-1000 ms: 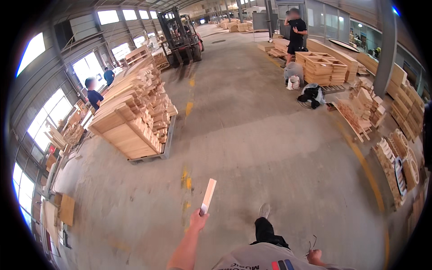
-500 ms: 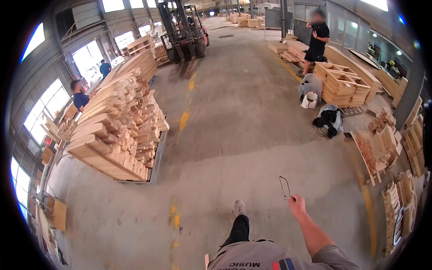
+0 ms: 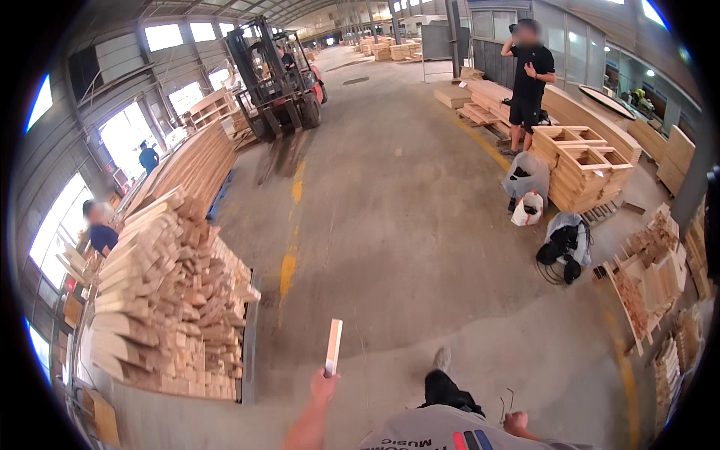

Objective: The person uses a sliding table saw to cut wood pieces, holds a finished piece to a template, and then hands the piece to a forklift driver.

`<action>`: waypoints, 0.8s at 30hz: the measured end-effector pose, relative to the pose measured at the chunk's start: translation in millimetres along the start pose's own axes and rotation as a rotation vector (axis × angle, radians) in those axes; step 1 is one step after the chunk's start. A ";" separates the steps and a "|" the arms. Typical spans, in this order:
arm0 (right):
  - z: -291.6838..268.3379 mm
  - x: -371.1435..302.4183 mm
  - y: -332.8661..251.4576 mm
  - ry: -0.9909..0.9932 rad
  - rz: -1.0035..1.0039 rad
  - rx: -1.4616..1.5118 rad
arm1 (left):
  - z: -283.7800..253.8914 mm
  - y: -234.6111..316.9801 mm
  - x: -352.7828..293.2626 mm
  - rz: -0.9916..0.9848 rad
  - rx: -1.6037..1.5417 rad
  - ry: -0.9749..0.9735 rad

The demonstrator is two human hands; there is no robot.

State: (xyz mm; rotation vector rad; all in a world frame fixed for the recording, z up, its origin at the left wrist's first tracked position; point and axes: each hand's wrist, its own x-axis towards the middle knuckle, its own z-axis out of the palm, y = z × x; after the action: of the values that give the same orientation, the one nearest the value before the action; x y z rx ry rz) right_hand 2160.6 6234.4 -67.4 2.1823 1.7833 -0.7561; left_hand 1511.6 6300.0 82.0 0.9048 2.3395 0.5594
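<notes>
Left hand (image 3: 324, 386) grips the lower end of a short pale wooden slat (image 3: 333, 346), held upright ahead of the body; carrying it well likely means a firm wrist and the tip clear of the stacked lumber (image 3: 169, 300) to its left. Right hand (image 3: 516, 422), low at the frame's edge, closes on thin bent wire (image 3: 506, 401); its shape and fingers are hard to make out.

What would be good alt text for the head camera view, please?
The left hand holds a short pale wooden slat upright, while the right hand grips a thin bent metal wire piece. Ahead lie a grey concrete floor, a tall stack of pale wooden boards and a red forklift.
</notes>
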 end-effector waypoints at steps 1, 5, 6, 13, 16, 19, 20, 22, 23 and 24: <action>11.5 25.4 5.9 0.021 -0.094 -0.206 | -6.7 31.9 35.2 0.029 -0.039 0.018; -43.4 156.7 -49.4 -0.054 0.307 0.232 | 31.5 97.6 137.6 -0.067 -0.075 0.000; -62.2 195.1 -85.0 -0.088 0.087 -0.012 | 48.8 85.0 152.7 -0.123 0.003 -0.007; -341.9 438.7 -339.5 0.234 -0.240 0.364 | 113.5 128.1 182.5 -0.366 0.261 -0.446; -435.7 518.5 -432.1 0.183 -0.253 0.688 | 131.6 157.9 233.8 -0.400 0.292 -0.505; -464.4 622.0 -494.3 0.230 -0.281 0.764 | 155.3 186.3 318.4 -0.411 0.312 -0.512; -462.6 648.4 -507.2 0.281 -0.293 0.674 | 160.2 198.9 353.0 -0.407 0.324 -0.503; -453.2 702.3 -508.6 0.424 -0.344 0.477 | 169.1 219.7 437.8 -0.351 0.364 -0.470; -431.1 733.5 -484.2 0.436 -0.268 0.441 | 182.5 228.0 489.8 -0.270 0.412 -0.456; -415.5 762.9 -477.0 0.431 -0.212 0.409 | 185.7 239.8 534.8 -0.225 0.439 -0.421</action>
State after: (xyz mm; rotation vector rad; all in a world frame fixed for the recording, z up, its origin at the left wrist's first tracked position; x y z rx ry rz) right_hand 1904.2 7191.4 -42.8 2.6035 2.2644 -0.8000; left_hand 1414.8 6875.0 -112.8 0.8289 2.1572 -0.2315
